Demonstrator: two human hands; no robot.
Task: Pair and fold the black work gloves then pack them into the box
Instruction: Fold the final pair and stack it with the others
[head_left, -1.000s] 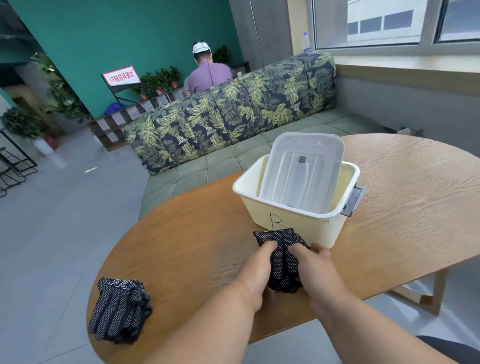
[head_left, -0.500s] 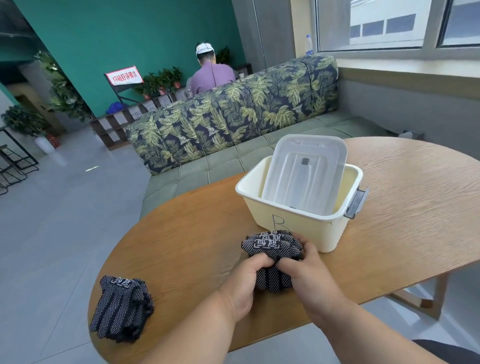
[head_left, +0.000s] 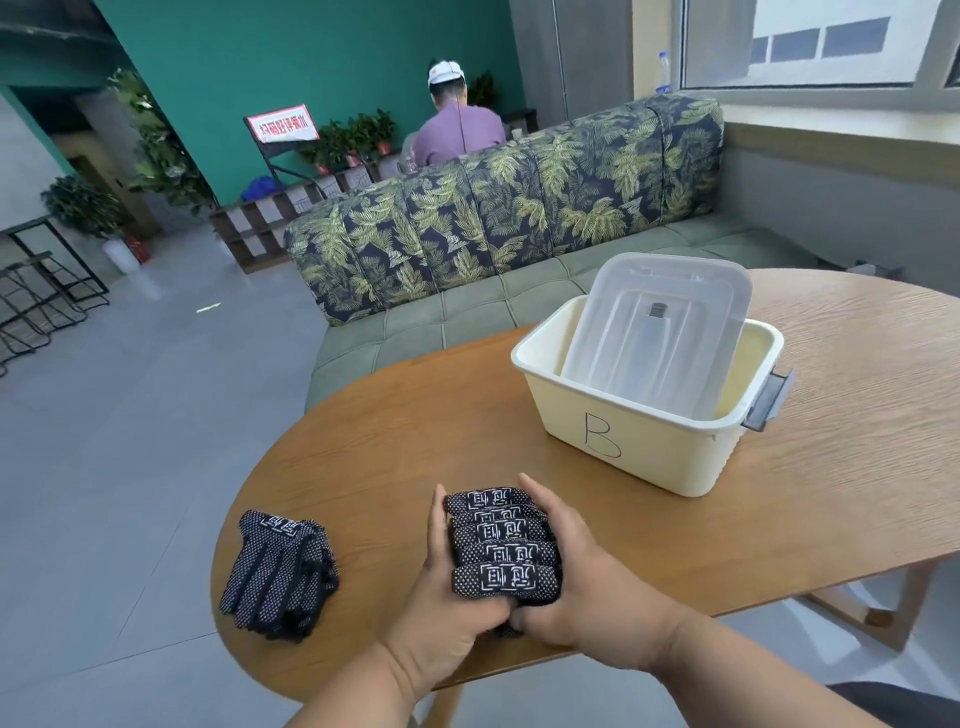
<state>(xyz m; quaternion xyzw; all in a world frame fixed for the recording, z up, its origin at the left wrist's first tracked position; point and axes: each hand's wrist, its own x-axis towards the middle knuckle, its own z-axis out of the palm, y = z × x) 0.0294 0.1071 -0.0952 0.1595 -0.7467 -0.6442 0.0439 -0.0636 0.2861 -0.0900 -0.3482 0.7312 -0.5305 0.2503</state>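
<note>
Black folded gloves (head_left: 503, 545), stacked as a bundle with five white-printed cuffs showing edge-on, sit on the wooden table (head_left: 831, 493) just in front of the cream box (head_left: 623, 441), not touching it. The left hand (head_left: 447, 597) presses against the bundle's left side and the right hand (head_left: 582, 587) against its right; on both hands the fingers lie together and flat along the cuffs, with the thumbs tucked under the near end. The bundle is clamped between the two palms.

Progress, as judged: folding of this bundle appears complete and it is squared up for transfer. Packing has not begun. No gloves are visible inside the box, though its floor is largely hidden by the clear lid (head_left: 657, 332), which stands tilted inside the box against the far wall. That lid would likely need shifting or removal before the bundle goes in.

A second heap of loose gloves (head_left: 278, 574) lies well to the left of the box, near the table edge, unfolded and fanned. These remain to be paired, folded and packed.

Condition of material: knit fabric with white grip dots, soft and compressible; the stack holds shape only under side pressure and may spring open if released.
</note>
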